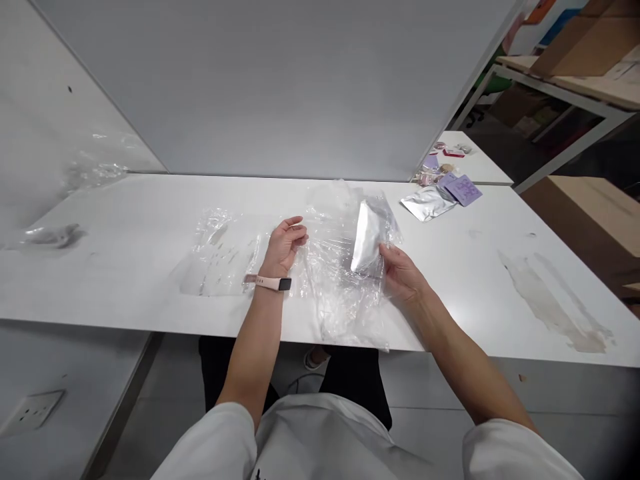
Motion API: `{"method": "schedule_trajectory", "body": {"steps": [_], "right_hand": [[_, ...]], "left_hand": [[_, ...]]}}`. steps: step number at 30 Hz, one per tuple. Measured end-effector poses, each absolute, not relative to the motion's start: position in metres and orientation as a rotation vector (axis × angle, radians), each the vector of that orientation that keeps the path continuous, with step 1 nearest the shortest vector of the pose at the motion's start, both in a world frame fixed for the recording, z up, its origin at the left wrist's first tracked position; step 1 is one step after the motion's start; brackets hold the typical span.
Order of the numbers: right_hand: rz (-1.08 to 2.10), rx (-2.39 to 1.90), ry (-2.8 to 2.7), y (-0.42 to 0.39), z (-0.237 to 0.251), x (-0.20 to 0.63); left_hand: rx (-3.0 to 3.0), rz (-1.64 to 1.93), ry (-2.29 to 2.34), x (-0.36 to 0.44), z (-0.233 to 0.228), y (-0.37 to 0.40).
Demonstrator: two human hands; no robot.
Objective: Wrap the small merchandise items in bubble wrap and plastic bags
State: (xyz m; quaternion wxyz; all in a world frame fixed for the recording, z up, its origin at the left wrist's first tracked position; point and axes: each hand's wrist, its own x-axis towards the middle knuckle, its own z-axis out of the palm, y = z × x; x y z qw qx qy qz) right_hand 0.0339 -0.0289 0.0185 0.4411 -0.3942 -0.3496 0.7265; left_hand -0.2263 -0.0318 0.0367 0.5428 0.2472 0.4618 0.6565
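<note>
My right hand [401,272] pinches the lower right edge of a silver foil pouch [367,233] between thumb and fingers. The pouch is tilted and lies over or within crumpled clear plastic bags [345,307]; which of the two I cannot tell. Just left of that plastic is my left hand [287,245], its fingers loosely bent and apart, with no object visible in them. A pink wristband with a dark screen is on my left wrist. Beneath and beyond that forearm, another clear plastic bag [225,260] lies flat on the white table [135,267].
Toward the back right lie another silver foil pouch [429,203] and purple square packets [465,190]. Small packaged items [443,167] sit behind them. A grey panel [290,87] rises along the back edge. Clear plastic [55,235] lies far left; a cardboard box [590,227] stands right.
</note>
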Motion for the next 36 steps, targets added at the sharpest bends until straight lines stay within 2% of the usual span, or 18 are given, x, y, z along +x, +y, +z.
{"method": "schedule_trajectory", "body": {"steps": [3,5,10,13,19,27,36], "right_hand": [[1.689,-1.078,-0.925,-0.028,0.014,0.036],[1.628,-1.132,-0.951,-0.029,0.012,0.036],[1.744,-1.061,-0.942,-0.032,0.016,0.03],[1.805,-0.999,-0.985,-0.034,0.016,0.025],[1.47,-1.076,-1.212,-0.035,0.005,0.018],[1.84,-0.915,-1.059,-0.045,0.02,0.012],[1.593,-1.107,-0.854,-0.023,0.007,0.035]], "left_hand": [[0.692,1.808,1.296,-0.223,0.038,-0.031],[0.814,1.86,1.241,-0.216,0.041,-0.034],[0.967,1.249,1.066,-0.193,0.046,-0.044],[1.081,1.06,0.986,-0.179,0.043,-0.048],[1.257,1.169,0.984,-0.164,0.036,-0.052],[1.828,1.186,1.338,-0.15,0.03,-0.06],[1.87,1.063,1.469,-0.157,0.028,-0.056]]}}
